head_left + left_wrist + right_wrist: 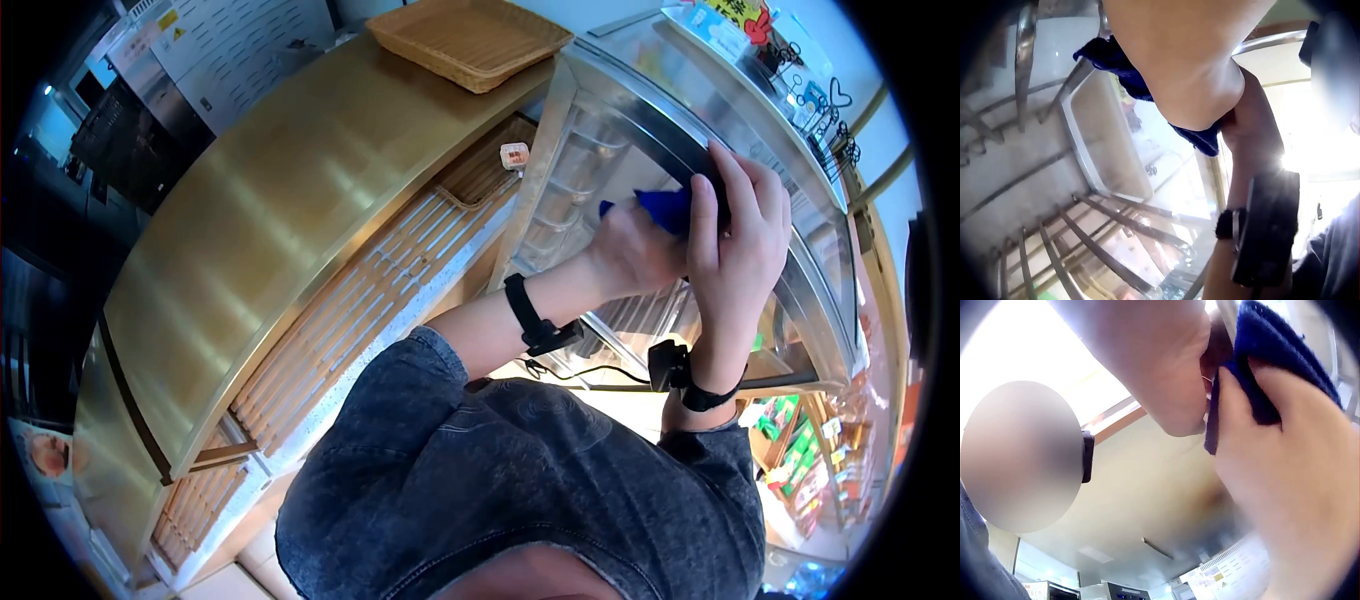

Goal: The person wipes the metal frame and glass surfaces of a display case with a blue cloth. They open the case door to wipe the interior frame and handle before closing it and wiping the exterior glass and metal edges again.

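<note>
A dark blue cloth (665, 208) is bunched in my left hand (640, 250), beside the metal-framed glass display case (600, 60). In the right wrist view, the left hand (1297, 469) pinches the cloth (1279, 344) between thumb and finger, with folds sticking out. My right hand (745, 225) lies over the dark upper rail of the case, its fingers extended, just right of the cloth. In the left wrist view, the left hand (1179, 62) covers much of the cloth (1125, 72); the right hand's fingers are hidden there.
Wire racks (1104, 244) and a pale tray (1110, 137) show within the case. To the left runs a brass-coloured counter (240, 220) above a slatted shelf (330, 310). A woven basket (470, 40) sits on the counter; small wire holders (825, 130) stand at the upper right.
</note>
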A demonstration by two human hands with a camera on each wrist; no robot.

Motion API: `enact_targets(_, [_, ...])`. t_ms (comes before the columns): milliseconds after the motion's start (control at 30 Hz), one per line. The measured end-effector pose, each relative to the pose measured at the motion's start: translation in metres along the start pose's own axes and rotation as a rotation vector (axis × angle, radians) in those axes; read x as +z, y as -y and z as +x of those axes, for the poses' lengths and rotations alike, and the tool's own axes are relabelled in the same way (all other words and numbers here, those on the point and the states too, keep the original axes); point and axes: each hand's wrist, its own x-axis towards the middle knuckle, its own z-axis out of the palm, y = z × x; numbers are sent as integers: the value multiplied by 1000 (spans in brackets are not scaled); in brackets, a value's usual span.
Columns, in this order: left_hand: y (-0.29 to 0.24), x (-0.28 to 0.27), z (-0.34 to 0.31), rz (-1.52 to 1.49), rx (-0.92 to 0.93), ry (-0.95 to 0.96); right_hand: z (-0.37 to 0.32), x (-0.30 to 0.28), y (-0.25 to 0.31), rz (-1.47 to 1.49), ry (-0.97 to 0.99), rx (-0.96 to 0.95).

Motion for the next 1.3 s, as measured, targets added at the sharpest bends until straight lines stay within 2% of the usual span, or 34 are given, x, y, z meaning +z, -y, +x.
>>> enact_targets(67, [11,-13,7,33,36,-56,1,-2,1,10,19,9])
enact_targets(133, [20,-31,9,293,2,51,0,-4,0,52,22,-12])
enact_targets(200, [39,-37,6,307,-58,20,-1,-8,-3,67,35,16])
enact_targets(267, [58,-39,0,387,-91,-34,-2,-20,-7,248,73,-35])
enact_targets(300, [65,-42,-2,403,-126,-52,-8,-30,-9,440,83,73])
enact_targets(333, [69,-45,-2,419,-163,-70,-15,-42,-17,494,22,86])
enact_targets(467, [69,-43,4,351,-260,-177,-53,-79,-62,235,-270,257])
enact_targets(533, [58,-40,10,285,-368,-205,-72,-103,-85,132,-332,344])
enact_targets(600, [48,-32,14,268,-415,-241,-103,-127,-114,287,-465,429])
enact_targets(667, [32,-25,20,207,-458,-221,-136,-152,-139,289,-540,448])
enact_targets(800, [27,-14,22,221,-444,-263,-187,-185,-157,332,-662,490])
enact_targets(833, [26,-12,21,235,-455,-258,-197,-192,-162,315,-673,509])
enact_targets(900, [15,-10,21,214,-478,-240,-212,-203,-171,485,-669,496])
enact_targets(1067, [-26,7,19,199,-473,-176,-229,-210,-184,563,-681,543])
enact_targets(1233, [-101,35,15,144,-385,65,-235,-206,-187,703,-641,569])
enact_targets(1300, [-124,55,11,97,-279,53,-232,-195,-175,757,-594,572])
